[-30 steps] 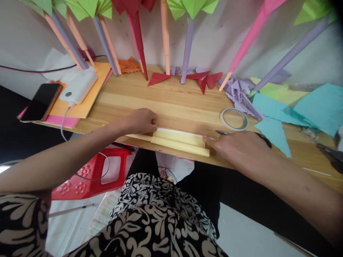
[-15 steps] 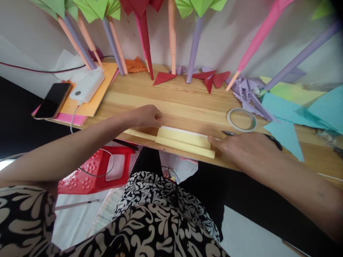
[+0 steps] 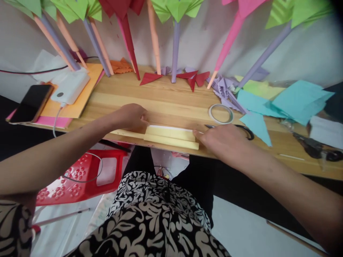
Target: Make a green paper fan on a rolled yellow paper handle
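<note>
A long pale wooden counter (image 3: 166,96) runs along a white wall, where rolled paper cones in orange, lilac, red and pink with green folded tops (image 3: 175,43) lean upright. At the counter's near edge lies a pale yellow folded paper strip with a thin white band along its far side (image 3: 171,137). Its long axis runs left to right, parallel to that edge, directly between the 2 hands.

The left hand (image 3: 131,117) sits on the strip's left part, curled with knuckles up. Its fingertips are hidden, so I cannot tell whether it pinches the paper or only presses. The right hand (image 3: 222,142) is open and flat, its fingertips touching the strip's right end. Both hands are equally close to the strip.

Just beyond the right hand lie black-handled scissors (image 3: 243,129) and a white ring of tape (image 3: 220,114), with teal paper pieces (image 3: 294,100) farther right. At the far left, a black phone (image 3: 30,103) and a white power bank (image 3: 68,87) rest on orange card.
</note>
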`<state>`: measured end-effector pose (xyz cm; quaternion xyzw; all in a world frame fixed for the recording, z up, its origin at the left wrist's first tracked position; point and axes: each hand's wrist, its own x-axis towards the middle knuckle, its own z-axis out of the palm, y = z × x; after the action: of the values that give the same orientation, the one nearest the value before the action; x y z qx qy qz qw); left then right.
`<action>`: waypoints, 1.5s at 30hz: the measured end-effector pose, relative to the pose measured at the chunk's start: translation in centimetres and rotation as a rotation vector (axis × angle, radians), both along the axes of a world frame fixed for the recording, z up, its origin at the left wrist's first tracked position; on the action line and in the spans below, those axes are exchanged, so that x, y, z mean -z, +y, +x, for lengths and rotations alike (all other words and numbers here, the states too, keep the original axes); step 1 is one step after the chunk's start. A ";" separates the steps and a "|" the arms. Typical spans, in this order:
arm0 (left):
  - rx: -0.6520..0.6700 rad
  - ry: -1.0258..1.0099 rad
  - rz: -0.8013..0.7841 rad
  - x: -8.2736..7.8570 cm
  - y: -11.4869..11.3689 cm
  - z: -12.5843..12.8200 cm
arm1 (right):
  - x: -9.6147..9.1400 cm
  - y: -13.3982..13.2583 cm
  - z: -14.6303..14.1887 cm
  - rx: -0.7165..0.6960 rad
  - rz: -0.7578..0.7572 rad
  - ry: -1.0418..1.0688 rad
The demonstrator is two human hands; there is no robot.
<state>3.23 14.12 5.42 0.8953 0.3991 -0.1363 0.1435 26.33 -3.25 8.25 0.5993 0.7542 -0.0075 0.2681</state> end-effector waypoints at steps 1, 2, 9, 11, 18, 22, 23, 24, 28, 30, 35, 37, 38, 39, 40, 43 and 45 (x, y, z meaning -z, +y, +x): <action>-0.004 -0.020 0.050 -0.4 -0.3 0.0 | -0.1 -0.1 -0.1 0.000 0.016 0.008; 0.005 -0.073 0.104 -0.8 -0.9 0.1 | -0.1 -0.2 -0.3 0.000 0.025 0.008; 0.379 -0.347 0.062 -0.5 -7.5 3.9 | -0.5 -0.1 -0.6 0.002 0.012 -0.009; 0.418 -0.334 0.026 0.5 -8.5 5.1 | -0.7 0.0 -0.4 0.029 0.010 -0.003; 0.370 -0.263 0.088 1.4 -8.7 5.0 | -1.7 -1.0 0.9 0.090 0.014 -0.019; 0.283 -0.191 0.115 0.9 -8.2 3.4 | -1.2 -2.3 2.8 0.125 0.070 0.035; 0.258 -0.184 0.114 0.7 -8.1 3.1 | -1.1 -2.7 3.3 0.126 0.091 0.057; 0.230 -0.189 0.113 0.6 -7.9 2.9 | -1.0 -3.0 3.8 0.130 0.111 0.078; 0.206 -0.369 0.113 -0.1 -7.7 4.3 | -1.8 -3.7 4.5 0.215 0.167 0.185; 0.321 -0.525 0.059 -0.2 -8.1 6.3 | -2.8 -3.6 3.9 0.251 0.204 0.256; 0.311 -0.658 -0.150 0.3 -8.9 11.1 | -4.6 -3.3 2.6 0.244 0.295 0.384; 0.218 -0.677 -0.219 0.9 -8.4 11.6 | -4.2 -4.0 3.7 0.279 0.418 0.391; 0.178 -0.705 -0.267 1.1 -8.0 11.5 | -3.5 -4.6 4.5 0.310 0.490 0.373; 0.142 -0.740 -0.327 1.4 -7.6 11.3 | -2.6 -5.2 5.6 0.343 0.556 0.343; 0.101 -0.775 -0.395 1.6 -7.1 11.1 | -1.3 -5.8 6.6 0.358 0.573 0.320; 0.001 -0.850 -0.572 2.2 -6.1 10.5 | 3.1 -7.3 9.4 0.344 0.543 0.275; -0.027 -0.882 -0.634 2.3 -5.9 10.5 | 5.6 -7.6 10.4 0.271 0.528 0.293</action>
<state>13.70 8.25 3.10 0.7750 0.2519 0.1407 0.5623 36.69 -10.90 2.69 0.7355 0.6742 0.0663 -0.0113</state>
